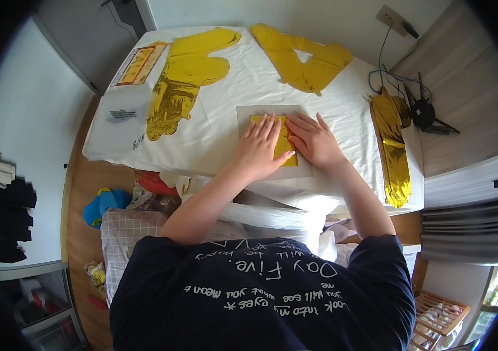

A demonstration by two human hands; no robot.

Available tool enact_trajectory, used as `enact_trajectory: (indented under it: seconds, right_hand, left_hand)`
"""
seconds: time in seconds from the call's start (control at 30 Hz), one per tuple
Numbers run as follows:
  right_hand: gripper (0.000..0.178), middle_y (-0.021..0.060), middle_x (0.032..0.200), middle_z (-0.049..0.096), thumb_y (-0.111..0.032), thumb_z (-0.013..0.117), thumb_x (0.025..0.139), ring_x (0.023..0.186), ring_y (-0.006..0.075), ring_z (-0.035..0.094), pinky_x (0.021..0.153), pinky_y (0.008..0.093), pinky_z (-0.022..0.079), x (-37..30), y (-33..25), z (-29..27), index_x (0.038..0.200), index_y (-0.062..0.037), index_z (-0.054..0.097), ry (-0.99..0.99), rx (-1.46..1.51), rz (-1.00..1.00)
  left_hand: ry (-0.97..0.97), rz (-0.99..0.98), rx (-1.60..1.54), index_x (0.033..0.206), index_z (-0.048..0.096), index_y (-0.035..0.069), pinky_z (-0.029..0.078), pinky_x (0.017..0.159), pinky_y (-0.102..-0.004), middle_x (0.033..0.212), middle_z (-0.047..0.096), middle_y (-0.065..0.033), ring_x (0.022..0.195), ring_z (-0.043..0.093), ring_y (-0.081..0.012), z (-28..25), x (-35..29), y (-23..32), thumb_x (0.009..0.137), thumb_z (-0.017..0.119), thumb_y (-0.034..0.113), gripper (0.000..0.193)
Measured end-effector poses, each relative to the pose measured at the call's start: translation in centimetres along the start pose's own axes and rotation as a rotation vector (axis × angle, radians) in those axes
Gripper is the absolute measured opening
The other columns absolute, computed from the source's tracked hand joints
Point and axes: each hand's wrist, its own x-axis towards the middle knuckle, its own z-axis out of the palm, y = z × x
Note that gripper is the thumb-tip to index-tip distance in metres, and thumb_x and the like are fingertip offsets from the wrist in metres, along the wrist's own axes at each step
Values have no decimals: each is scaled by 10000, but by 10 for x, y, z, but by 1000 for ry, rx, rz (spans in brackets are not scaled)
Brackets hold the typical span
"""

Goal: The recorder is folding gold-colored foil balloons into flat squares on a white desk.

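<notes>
Both my hands lie flat near the front middle of a white-covered table (214,140). Under them is a small folded rectangle of gold foil (287,160) on a thin grey sheet (244,120). My left hand (256,147) covers the left part of the foil, its fingers straight and its thumb reaching right. My right hand (314,142) rests along the foil's right edge with fingers outstretched. Toward the back lie two flat gold foil balloons: a lobed one (193,61) at left and an A-shaped one (284,55) at centre right.
More crumpled gold foil (394,155) lies along the table's right edge, beside a black device (423,110) with cables. A clear plastic bag (114,126) and an orange-and-white printed packet (142,63) occupy the left side. A blue object (104,206) sits on the floor.
</notes>
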Motion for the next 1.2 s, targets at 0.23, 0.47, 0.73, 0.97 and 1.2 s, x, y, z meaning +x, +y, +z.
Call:
enact_trajectory:
  seconds: [0.23,0.47,0.73,0.97,1.2]
  right_hand:
    - [667,67,1464,577,-553,606,961,1398,282,484,1262,593,180,5,-2,-6,1468,-120,562,-117,-34,20]
    - [895,84,1579,451,-665,646,881,1485,309,374,1265,628,88,6,14,-7,1576,-148,420,-234,-34,-34]
    - [1090,50,1637,383,-716,745,760,1540,303,287,1268,633,53,6,18,-13,1627,-204,326,-351,-42,-6]
    - [1227,37,1654,355,-747,811,652,1550,292,271,1274,624,14,9,11,-25,1634,-212,305,-416,-52,-7]
    - [1268,40,1667,332,-734,837,624,1557,282,257,1276,620,6,9,9,-28,1642,-214,287,-439,-38,17]
  left_hand:
    - [-63,-29,30,1591,301,-25,209,1268,-511,1659,305,-225,1562,254,-352,-5,1,5,973,520,676,959]
    - [-36,-22,34,1584,309,-31,228,1262,-509,1649,316,-240,1561,253,-365,-3,3,0,919,581,712,1034]
    - [-172,-41,81,1612,229,-24,182,1279,-494,1673,241,-261,1578,152,-427,-19,7,7,914,538,775,1105]
    - [-414,12,-189,1653,128,36,99,1300,-461,1718,152,-199,1603,96,-331,-39,14,-39,965,554,678,1034]
    - [-479,266,38,1659,153,77,18,1291,-555,1724,162,-161,1604,131,-258,-54,13,-61,870,670,691,1126]
